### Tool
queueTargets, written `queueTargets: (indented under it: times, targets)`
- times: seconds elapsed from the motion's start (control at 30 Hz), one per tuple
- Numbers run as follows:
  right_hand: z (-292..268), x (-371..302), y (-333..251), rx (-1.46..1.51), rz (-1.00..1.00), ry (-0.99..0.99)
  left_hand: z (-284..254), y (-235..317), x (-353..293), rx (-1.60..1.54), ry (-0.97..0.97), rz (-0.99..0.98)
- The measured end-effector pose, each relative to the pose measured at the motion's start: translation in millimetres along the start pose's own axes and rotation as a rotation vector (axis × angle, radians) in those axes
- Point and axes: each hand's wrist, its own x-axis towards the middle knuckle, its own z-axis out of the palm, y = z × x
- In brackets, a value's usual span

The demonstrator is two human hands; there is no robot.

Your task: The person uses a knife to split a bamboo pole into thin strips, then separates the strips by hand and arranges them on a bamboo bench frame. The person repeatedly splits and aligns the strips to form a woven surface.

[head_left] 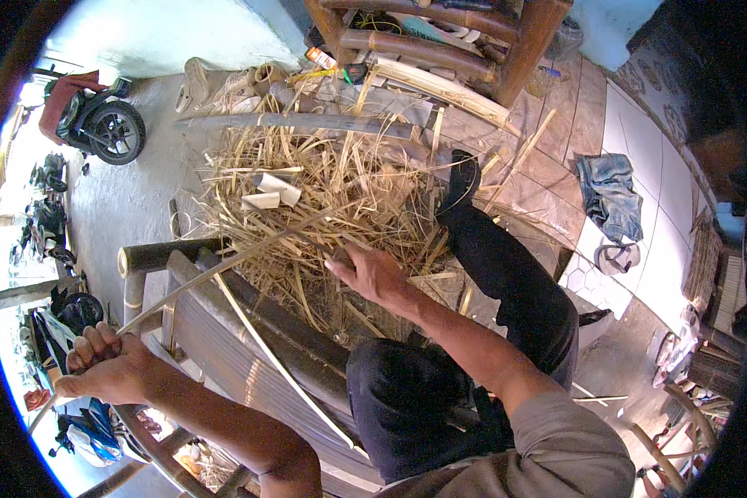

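Observation:
My left hand (112,365) is closed around a long, thin bamboo strip (203,278). The strip slants up and right from the fist, and its far end crosses above the pile of shavings. My right hand (373,274) grips a knife (314,241) whose narrow dark blade points up and left, against or very near the strip. Whether blade and strip touch I cannot tell. Below them spreads a heap of pale bamboo shavings (373,187). A second pale strip (282,373) lies across the bamboo bench (224,357) beside my bent leg.
Beyond the heap lies a long bamboo pole (307,123), with a brown wooden frame (427,41) behind it. Two short whitish pieces (275,191) rest on the shavings. A motorcycle (100,120) stands at far left. Folded jeans (610,197) and a sandal (617,258) are on the right.

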Motion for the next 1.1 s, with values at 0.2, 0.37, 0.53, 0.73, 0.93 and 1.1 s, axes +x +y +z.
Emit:
queueTargets:
  times: [0.2,0.37,0.53,0.73,0.93,1.1]
  targets:
    - [7,19,84,0.032,0.333,0.139,-10,-11,16,0.009,0.081,0.011]
    - [4,10,153,-0.053,0.598,-0.104,-12,-15,20,0.088,-0.005,0.047]
    - [-9,2,147,-0.148,0.474,-0.002,-9,-6,11,0.104,0.06,-0.074]
    - [-36,-24,18,-0.112,0.291,0.145,12,28,-6,-0.027,-0.069,-0.085]
    - [-85,-46,-185,0.279,-0.058,0.008,27,66,-56,-0.083,-0.144,-0.076]
    - [-79,-48,-258,0.32,-0.211,0.09,32,67,-70,0.017,-0.062,-0.029]
